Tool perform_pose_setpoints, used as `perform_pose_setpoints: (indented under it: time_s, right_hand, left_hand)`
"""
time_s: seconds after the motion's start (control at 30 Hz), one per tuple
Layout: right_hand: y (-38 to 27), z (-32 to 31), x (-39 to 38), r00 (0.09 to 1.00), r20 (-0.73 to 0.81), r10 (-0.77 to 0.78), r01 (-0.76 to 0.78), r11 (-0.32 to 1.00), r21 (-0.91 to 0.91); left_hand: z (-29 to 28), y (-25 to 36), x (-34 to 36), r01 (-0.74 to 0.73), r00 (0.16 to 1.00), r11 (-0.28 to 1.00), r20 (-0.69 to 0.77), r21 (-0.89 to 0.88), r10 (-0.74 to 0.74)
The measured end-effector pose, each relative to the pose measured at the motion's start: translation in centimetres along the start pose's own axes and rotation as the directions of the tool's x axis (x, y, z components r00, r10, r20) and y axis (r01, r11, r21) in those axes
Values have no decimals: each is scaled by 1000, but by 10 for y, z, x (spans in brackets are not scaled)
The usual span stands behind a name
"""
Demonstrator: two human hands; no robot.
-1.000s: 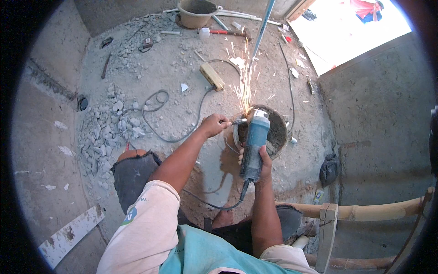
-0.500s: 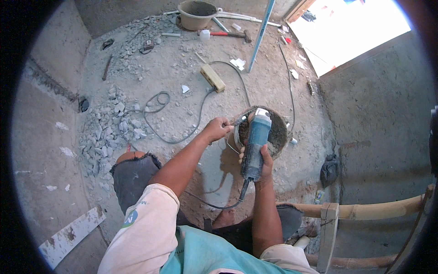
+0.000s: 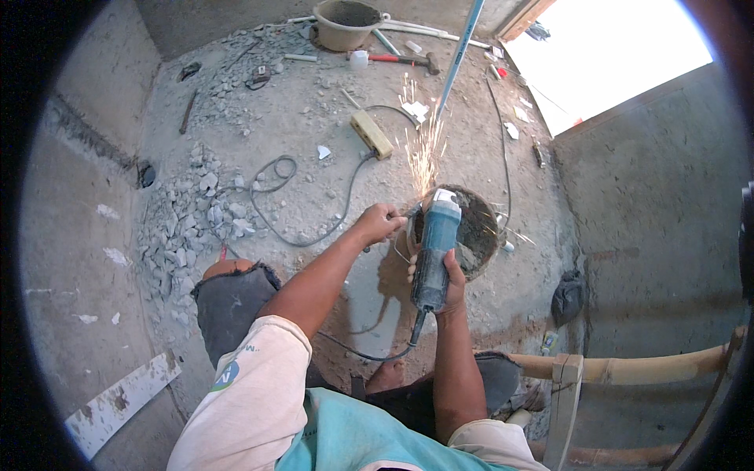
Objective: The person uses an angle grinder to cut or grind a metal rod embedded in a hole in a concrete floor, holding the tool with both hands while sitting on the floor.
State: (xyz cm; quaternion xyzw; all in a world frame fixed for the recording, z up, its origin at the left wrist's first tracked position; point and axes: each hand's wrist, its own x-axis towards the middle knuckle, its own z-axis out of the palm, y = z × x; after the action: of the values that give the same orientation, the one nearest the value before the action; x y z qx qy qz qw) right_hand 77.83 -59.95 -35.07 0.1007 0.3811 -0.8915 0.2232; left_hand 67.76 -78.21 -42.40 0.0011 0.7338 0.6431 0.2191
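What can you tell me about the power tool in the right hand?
The angle grinder has a blue front body, a dusty dark rear that looks plastic, and a shiny metal-looking head. The right hand grips it, head pointing forward, above a round bucket. Sparks fly beyond the head; a dark cord leaves the rear.

Grinder (image 3: 436, 255) body blocks its own disc and part of the bucket's (image 3: 494, 251) inside. Right hand (image 3: 455, 284): fingers partly hidden under the grinder. Small dark piece (image 3: 413, 210) in left hand (image 3: 380, 225): too small to identify, far end unclear beside the grinder head. Sparks (image 3: 425, 161) are just blurred streaks. Cord (image 3: 369, 357) vanishes by the left sleeve (image 3: 255, 377). Blue pipe (image 3: 462, 51) cut off by top edge, shirt (image 3: 369, 436) by bottom. Doorway (image 3: 620, 67) blown out, mostly unreadable.
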Motion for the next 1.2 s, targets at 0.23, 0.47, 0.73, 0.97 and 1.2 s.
perform_pose_setpoints:
  time_s: [0.23,0.47,0.73,0.97,1.2]
  right_hand:
    - [1,-4,2,1000,-15,4,-4,1000,-10]
    - [0,0,3,999,-42,10,-10,1000,-12]
    - [-2,-4,1,998,-56,0,0,1000,10]
    - [-4,-2,-1,999,-36,-25,26,999,25]
    - [1,-1,2,998,-35,42,-43,999,-29]
  left_hand:
    - [1,-3,1,-18,1000,1000,-16,20,19]
    - [1,-4,2,-9,1000,999,-23,41,10]
    - [0,-7,5,-7,1000,1000,9,16,7]
    - [0,-6,5,11,1000,1000,18,-9,-11]
    - [0,-5,5,-33,999,999,3,35,33]
